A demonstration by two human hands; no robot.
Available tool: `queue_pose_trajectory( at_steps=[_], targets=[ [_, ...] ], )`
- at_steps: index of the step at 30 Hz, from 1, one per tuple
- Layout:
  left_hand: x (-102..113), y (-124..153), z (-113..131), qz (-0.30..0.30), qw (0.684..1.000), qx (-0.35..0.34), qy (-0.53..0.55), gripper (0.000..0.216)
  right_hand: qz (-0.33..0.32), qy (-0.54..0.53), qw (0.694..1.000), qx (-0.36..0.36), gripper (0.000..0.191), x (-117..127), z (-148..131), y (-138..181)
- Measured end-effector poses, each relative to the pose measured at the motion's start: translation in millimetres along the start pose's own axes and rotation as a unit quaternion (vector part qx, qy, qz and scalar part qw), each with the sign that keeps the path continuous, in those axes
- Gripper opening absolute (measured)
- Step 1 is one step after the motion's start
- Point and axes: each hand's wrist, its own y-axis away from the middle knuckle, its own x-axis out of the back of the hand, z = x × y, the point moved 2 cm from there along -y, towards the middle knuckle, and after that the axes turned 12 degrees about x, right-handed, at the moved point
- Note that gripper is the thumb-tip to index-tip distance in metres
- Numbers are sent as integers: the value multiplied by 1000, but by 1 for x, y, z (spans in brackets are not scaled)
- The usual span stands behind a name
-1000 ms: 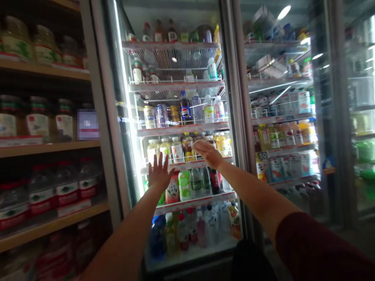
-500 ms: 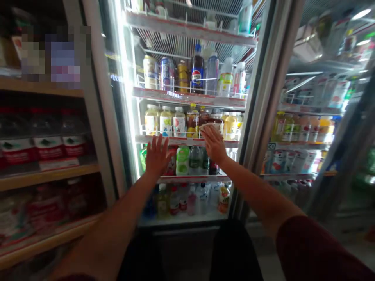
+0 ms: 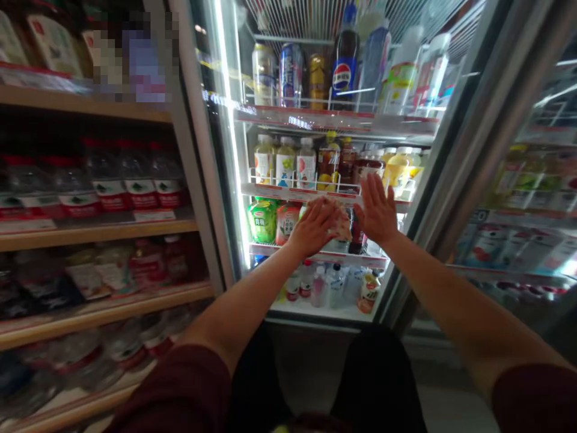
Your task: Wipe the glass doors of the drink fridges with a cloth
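My left hand (image 3: 315, 227) lies over a crumpled pale pinkish cloth (image 3: 343, 224), pressing it against the glass door of a drinks cooler. Part of the cloth sticks out to the right of the fingers. Just right of it, my right hand (image 3: 377, 209) is held up flat with its fingers extended and nothing in it, its palm toward the glass. Behind the glass, bottles stand on wire shelves, among them a dark Pepsi bottle (image 3: 345, 66) and a green drink pack (image 3: 262, 221). The hands hide some bottles on the middle shelves.
A metal door frame (image 3: 460, 174) runs down the right side, with another cooler section beyond. To the left, wooden shelves (image 3: 103, 234) carry red-capped bottles (image 3: 142, 174). A bright light strip (image 3: 229, 102) lines the cooler's left edge. My dark-clothed knees (image 3: 378, 367) are below.
The cloth was under my right hand and is now under my left. My left hand has moved right, beside my right hand. The view has shifted left and closer to the glass.
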Motion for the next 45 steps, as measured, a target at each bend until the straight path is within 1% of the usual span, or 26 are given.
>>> queue_pose_trajectory(
  at_steps=[3, 5, 6, 8, 10, 11, 12, 13, 15, 17, 18, 19, 21, 24, 26, 28, 31, 33, 34, 36, 37, 39, 41, 42, 43, 45],
  targets=[
    [7, 11, -11, -63, 998, -4, -31, 72, -64, 39, 997, -2, 77, 2, 19, 15],
    [23, -1, -26, -97, 994, 14, -38, 71, -93, 49, 994, -5, 79, 1, 21, 20],
    [33, -13, -35, -101, 993, 39, -40, 71, -102, 54, 993, -12, 79, 0, 19, 21],
    [54, -41, -51, -69, 989, 122, -38, 73, -122, 56, 991, -27, 80, -1, 15, 19],
    [68, -60, -58, -11, 977, 211, -26, 76, -137, 52, 988, -39, 81, -1, 12, 16],
    [70, -62, -57, 9, 969, 244, -20, 77, -141, 50, 988, -42, 82, -1, 12, 15],
    [69, -59, -52, 15, 963, 267, -17, 77, -146, 47, 987, -44, 84, -2, 12, 14],
    [64, -51, -44, 3, 961, 276, -18, 77, -151, 44, 986, -45, 86, -2, 12, 13],
    [49, -24, -26, -59, 965, 253, -27, 72, -166, 41, 984, -46, 94, -5, 14, 12],
    [38, 0, -13, -130, 970, 201, -38, 65, -182, 37, 982, -40, 106, -7, 16, 13],
    [38, 6, -11, -151, 972, 177, -43, 62, -185, 36, 981, -37, 112, -8, 16, 13],
    [41, 7, -14, -158, 973, 163, -47, 61, -186, 36, 981, -32, 116, -8, 16, 14],
    [57, -7, -31, -129, 974, 177, -55, 65, -182, 39, 982, -28, 120, -8, 15, 14],
    [83, -39, -63, -37, 964, 257, -56, 79, -188, 47, 980, -37, 120, -7, 14, 14],
    [84, -41, -73, -8, 956, 289, -46, 86, -196, 43, 979, -43, 120, -7, 12, 12],
    [69, -20, -67, -27, 960, 277, -33, 84, -199, 34, 978, -51, 121, -8, 9, 11],
    [38, 33, -46, -100, 974, 203, -18, 70, -189, 22, 980, -62, 125, -9, 5, 9],
    [27, 56, -44, -137, 976, 165, -22, 66, -176, 16, 982, -61, 126, -10, 3, 9],
    [27, 58, -48, -147, 977, 153, -27, 65, -170, 14, 984, -59, 126, -10, 2, 9],
    [37, 44, -64, -139, 979, 147, -35, 67, -162, 15, 985, -58, 125, -11, 1, 10],
    [45, 31, -74, -120, 980, 156, -37, 69, -161, 17, 985, -59, 125, -11, 1, 10],
    [61, 4, -92, -59, 978, 198, -33, 76, -161, 19, 985, -64, 125, -11, 1, 10],
    [67, -9, -99, -3, 969, 244, -27, 83, -164, 22, 984, -71, 126, -10, -1, 10],
    [65, -7, -97, 7, 967, 253, -27, 85, -166, 24, 983, -75, 126, -10, -2, 10],
    [60, 0, -92, 0, 968, 249, -30, 85, -167, 25, 982, -79, 126, -10, -3, 9],
    [46, 25, -75, -60, 978, 196, -38, 80, -169, 25, 982, -85, 126, -9, -5, 8]
  ],
)
